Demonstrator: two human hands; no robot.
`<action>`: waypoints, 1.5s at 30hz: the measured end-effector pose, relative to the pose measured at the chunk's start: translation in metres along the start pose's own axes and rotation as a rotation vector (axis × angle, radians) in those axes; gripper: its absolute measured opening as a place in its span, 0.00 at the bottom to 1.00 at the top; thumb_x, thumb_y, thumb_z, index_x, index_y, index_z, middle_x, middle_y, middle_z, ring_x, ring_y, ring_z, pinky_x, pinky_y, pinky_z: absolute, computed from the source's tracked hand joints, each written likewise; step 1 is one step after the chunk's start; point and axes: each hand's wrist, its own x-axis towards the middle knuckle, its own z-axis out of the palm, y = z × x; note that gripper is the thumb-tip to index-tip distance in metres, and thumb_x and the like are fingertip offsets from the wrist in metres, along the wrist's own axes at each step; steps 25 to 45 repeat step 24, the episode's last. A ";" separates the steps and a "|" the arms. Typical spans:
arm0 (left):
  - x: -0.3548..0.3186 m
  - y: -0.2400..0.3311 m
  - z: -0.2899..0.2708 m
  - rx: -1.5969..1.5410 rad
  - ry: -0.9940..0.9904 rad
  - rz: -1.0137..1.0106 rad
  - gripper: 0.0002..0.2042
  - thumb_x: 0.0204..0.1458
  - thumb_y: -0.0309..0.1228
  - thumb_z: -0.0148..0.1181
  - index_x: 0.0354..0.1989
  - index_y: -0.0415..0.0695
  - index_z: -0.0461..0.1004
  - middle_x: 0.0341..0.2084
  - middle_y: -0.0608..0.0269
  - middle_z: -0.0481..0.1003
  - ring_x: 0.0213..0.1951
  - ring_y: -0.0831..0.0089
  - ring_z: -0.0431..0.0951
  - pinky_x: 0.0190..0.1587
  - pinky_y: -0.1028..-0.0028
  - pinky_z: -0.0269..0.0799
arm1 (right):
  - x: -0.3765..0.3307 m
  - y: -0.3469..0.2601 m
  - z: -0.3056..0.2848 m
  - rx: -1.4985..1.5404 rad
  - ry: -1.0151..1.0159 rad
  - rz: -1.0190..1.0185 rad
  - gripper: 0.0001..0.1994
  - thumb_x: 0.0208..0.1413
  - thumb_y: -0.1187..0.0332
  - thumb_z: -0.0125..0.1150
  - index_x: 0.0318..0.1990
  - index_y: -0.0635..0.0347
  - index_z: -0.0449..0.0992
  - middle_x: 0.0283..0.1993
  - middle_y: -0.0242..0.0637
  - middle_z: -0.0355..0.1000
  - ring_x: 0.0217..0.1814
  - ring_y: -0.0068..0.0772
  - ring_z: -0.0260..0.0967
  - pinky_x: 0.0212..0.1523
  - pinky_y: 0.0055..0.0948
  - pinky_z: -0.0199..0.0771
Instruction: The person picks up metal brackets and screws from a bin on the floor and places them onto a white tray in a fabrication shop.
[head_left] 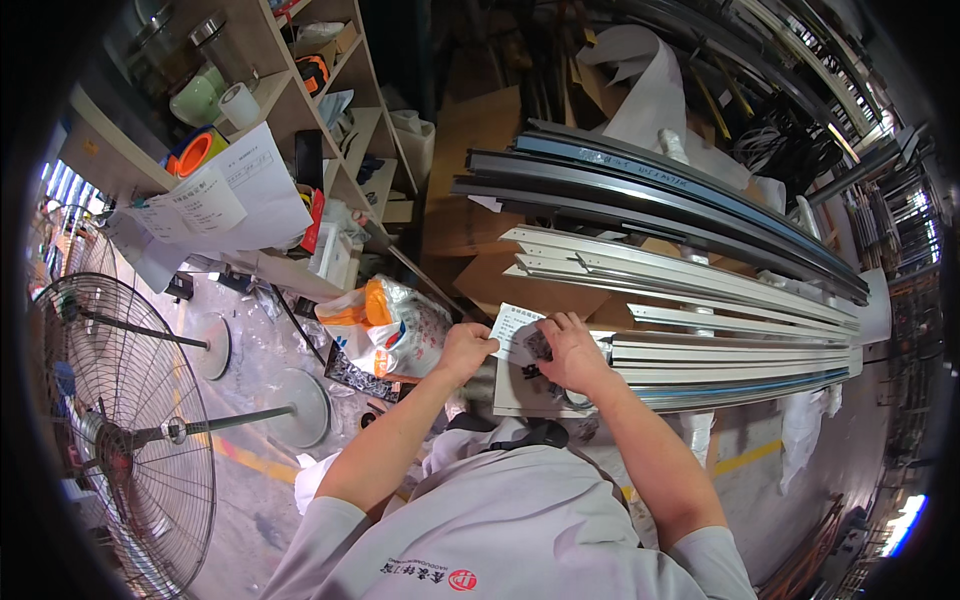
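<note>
A small white printed paper sheet lies over the end of a pale flat board in front of me. My left hand is closed at the sheet's left edge, pinching it between thumb and fingers. Over its right side rests my right hand, thumb and bent fingers apart, fingertips touching the paper. A dark patch shows between that thumb and the fingers; I cannot tell whether it is shadow or an object. Long white profiles extend rightward from beside my right hand.
Beyond the hands lie more white profiles and dark grey profiles. A plastic bag with orange items sits left of my left hand. Farther left stand a shelf unit and a large fan. Cardboard lies behind the sheet.
</note>
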 end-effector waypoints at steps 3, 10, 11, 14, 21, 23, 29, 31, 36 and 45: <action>0.002 -0.009 -0.001 -0.040 -0.013 -0.015 0.10 0.48 0.29 0.65 0.33 0.34 0.81 0.24 0.67 0.77 0.25 0.81 0.72 0.29 0.77 0.67 | -0.002 -0.004 -0.010 0.051 0.000 0.035 0.28 0.42 0.67 0.70 0.55 0.61 0.72 0.57 0.47 0.68 0.63 0.51 0.61 0.65 0.41 0.63; 0.007 -0.019 -0.002 -0.206 0.036 -0.043 0.10 0.53 0.31 0.62 0.35 0.36 0.82 0.25 0.66 0.78 0.27 0.80 0.74 0.31 0.78 0.70 | -0.013 0.002 -0.024 0.139 0.170 0.055 0.25 0.43 0.70 0.69 0.52 0.63 0.72 0.54 0.49 0.69 0.60 0.54 0.63 0.62 0.42 0.65; 0.008 -0.022 -0.006 -0.247 0.030 -0.058 0.09 0.54 0.31 0.62 0.35 0.36 0.82 0.25 0.66 0.78 0.27 0.80 0.74 0.31 0.78 0.70 | -0.015 0.000 -0.026 0.148 0.219 0.046 0.24 0.43 0.72 0.69 0.51 0.64 0.73 0.53 0.50 0.70 0.59 0.55 0.63 0.61 0.43 0.66; 0.011 -0.040 -0.014 -0.344 0.078 -0.095 0.09 0.55 0.31 0.61 0.33 0.38 0.81 0.25 0.66 0.77 0.27 0.79 0.75 0.31 0.78 0.70 | -0.030 -0.009 -0.039 0.287 0.308 0.110 0.21 0.47 0.73 0.65 0.51 0.62 0.73 0.53 0.50 0.70 0.58 0.56 0.65 0.60 0.45 0.67; 0.002 -0.052 -0.062 -0.421 0.320 -0.102 0.07 0.55 0.28 0.60 0.32 0.36 0.80 0.23 0.66 0.76 0.23 0.79 0.72 0.28 0.79 0.69 | -0.088 -0.022 -0.034 1.093 0.170 0.134 0.15 0.55 0.74 0.63 0.50 0.63 0.75 0.49 0.42 0.76 0.52 0.39 0.75 0.52 0.37 0.75; 0.002 -0.052 -0.085 -0.422 0.397 -0.095 0.07 0.55 0.29 0.61 0.32 0.36 0.80 0.24 0.65 0.76 0.23 0.79 0.72 0.28 0.79 0.70 | -0.108 -0.031 -0.040 1.614 -0.011 0.145 0.16 0.58 0.71 0.62 0.54 0.60 0.74 0.51 0.40 0.76 0.54 0.40 0.74 0.55 0.40 0.75; -0.003 -0.045 -0.098 -0.422 0.419 -0.110 0.08 0.55 0.30 0.61 0.33 0.37 0.81 0.25 0.65 0.77 0.25 0.78 0.74 0.31 0.78 0.71 | -0.104 -0.031 -0.039 1.625 -0.010 0.135 0.16 0.58 0.71 0.62 0.54 0.60 0.74 0.51 0.40 0.76 0.54 0.40 0.74 0.55 0.40 0.75; -0.003 -0.045 -0.098 -0.422 0.419 -0.110 0.08 0.55 0.30 0.61 0.33 0.37 0.81 0.25 0.65 0.77 0.25 0.78 0.74 0.31 0.78 0.71 | -0.104 -0.031 -0.039 1.625 -0.010 0.135 0.16 0.58 0.71 0.62 0.54 0.60 0.74 0.51 0.40 0.76 0.54 0.40 0.74 0.55 0.40 0.75; -0.003 -0.045 -0.098 -0.422 0.419 -0.110 0.08 0.55 0.30 0.61 0.33 0.37 0.81 0.25 0.65 0.77 0.25 0.78 0.74 0.31 0.78 0.71 | -0.104 -0.031 -0.039 1.625 -0.010 0.135 0.16 0.58 0.71 0.62 0.54 0.60 0.74 0.51 0.40 0.76 0.54 0.40 0.74 0.55 0.40 0.75; -0.003 -0.045 -0.098 -0.422 0.419 -0.110 0.08 0.55 0.30 0.61 0.33 0.37 0.81 0.25 0.65 0.77 0.25 0.78 0.74 0.31 0.78 0.71 | -0.104 -0.031 -0.039 1.625 -0.010 0.135 0.16 0.58 0.71 0.62 0.54 0.60 0.74 0.51 0.40 0.76 0.54 0.40 0.74 0.55 0.40 0.75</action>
